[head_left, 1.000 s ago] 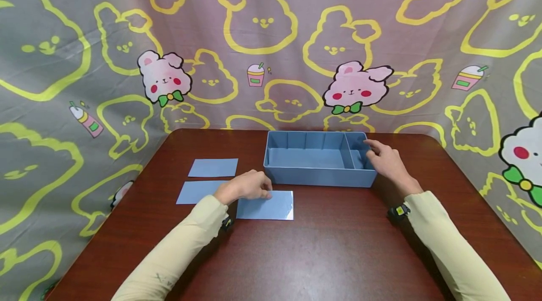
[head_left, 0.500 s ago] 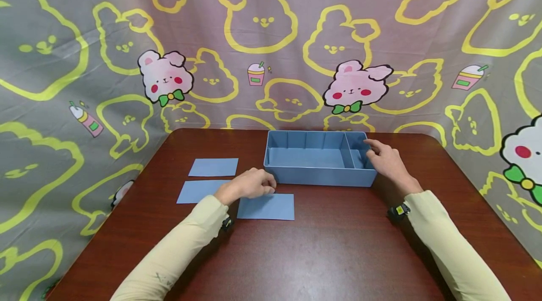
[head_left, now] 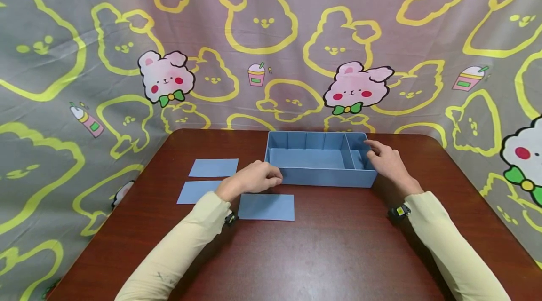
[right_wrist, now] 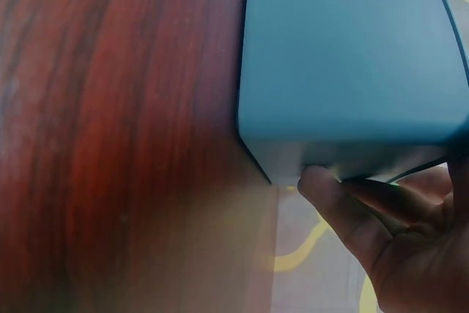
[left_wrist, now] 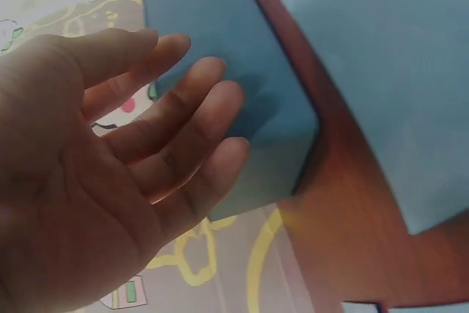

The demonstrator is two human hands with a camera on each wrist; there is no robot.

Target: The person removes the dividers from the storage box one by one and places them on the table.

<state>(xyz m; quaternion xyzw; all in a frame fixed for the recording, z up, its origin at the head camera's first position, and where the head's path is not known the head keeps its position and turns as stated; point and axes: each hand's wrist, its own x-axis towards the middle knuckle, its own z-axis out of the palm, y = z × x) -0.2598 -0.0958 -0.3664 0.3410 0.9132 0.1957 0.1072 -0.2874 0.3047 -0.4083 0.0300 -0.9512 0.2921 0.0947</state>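
A blue divided tray (head_left: 319, 177) stands toward the back of the table. My left hand (head_left: 256, 177) is just off its front left corner, over the far edge of a thin blue rectangular panel (head_left: 267, 208). Its fingers are loosely bent with nothing between them, as the left wrist view shows, beside the tray's outer wall (left_wrist: 220, 5). My right hand (head_left: 387, 162) is at the tray's right end. In the right wrist view its fingertips (right_wrist: 316, 177) touch the outside of the end wall, with the other fingers partly hidden behind the tray.
Two more thin blue panels lie to the left, a rear one (head_left: 213, 168) and one in front (head_left: 198, 191) partly covered by my left hand. One partition (head_left: 350, 150) splits off a small right compartment in the tray. A patterned curtain (head_left: 279, 56) hangs behind the table (head_left: 322, 254).
My left hand has lifted off the nearest panel and shifted right and back toward the tray's corner. The panel's raised, shiny right edge now lies flat. My right hand has stayed put.
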